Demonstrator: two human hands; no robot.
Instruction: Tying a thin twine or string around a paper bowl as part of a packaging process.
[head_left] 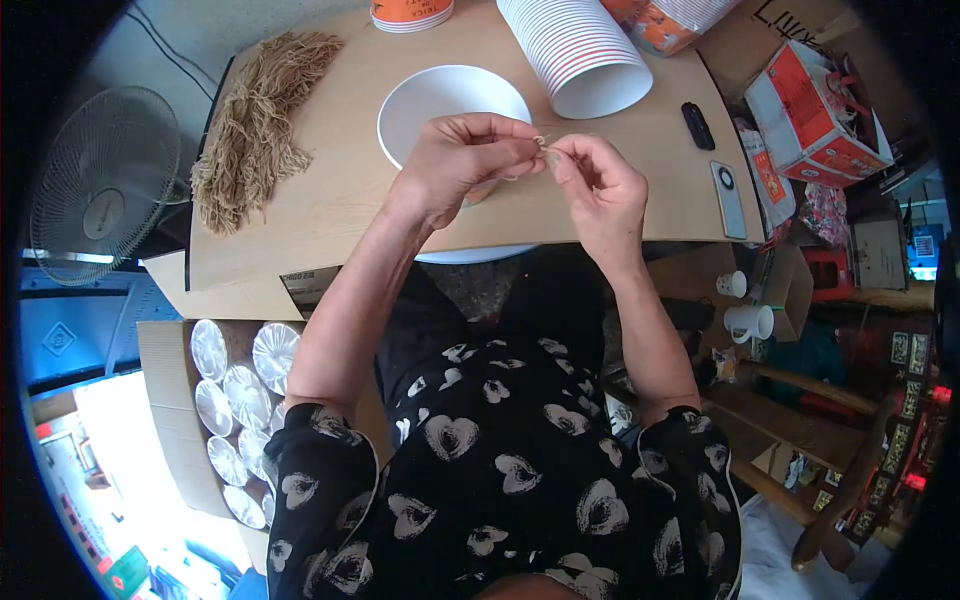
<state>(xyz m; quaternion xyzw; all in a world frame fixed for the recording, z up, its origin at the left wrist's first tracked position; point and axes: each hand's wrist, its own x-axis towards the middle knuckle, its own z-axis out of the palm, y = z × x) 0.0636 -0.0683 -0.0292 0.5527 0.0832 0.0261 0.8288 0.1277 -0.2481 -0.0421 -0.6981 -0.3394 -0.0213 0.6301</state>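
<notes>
Above the near part of the table, my left hand (462, 165) and my right hand (604, 192) meet with fingertips pinched together. Between them is a short piece of tan twine (542, 143), looped or knotted at the middle; its exact shape is too small to make out. Just behind my left hand stands a white paper bucket (440, 90) with its mouth facing up, partly covered by that hand. A thick bundle of tan twine strands (262, 125) lies at the table's left side.
Nested white buckets (580, 55) lie at the back, near an orange bucket (411, 14). A phone (729, 200) and a small black object (697, 126) rest at the table's right edge. Left are a fan (105, 175) and a carton (165, 385) of wrapped round stacks.
</notes>
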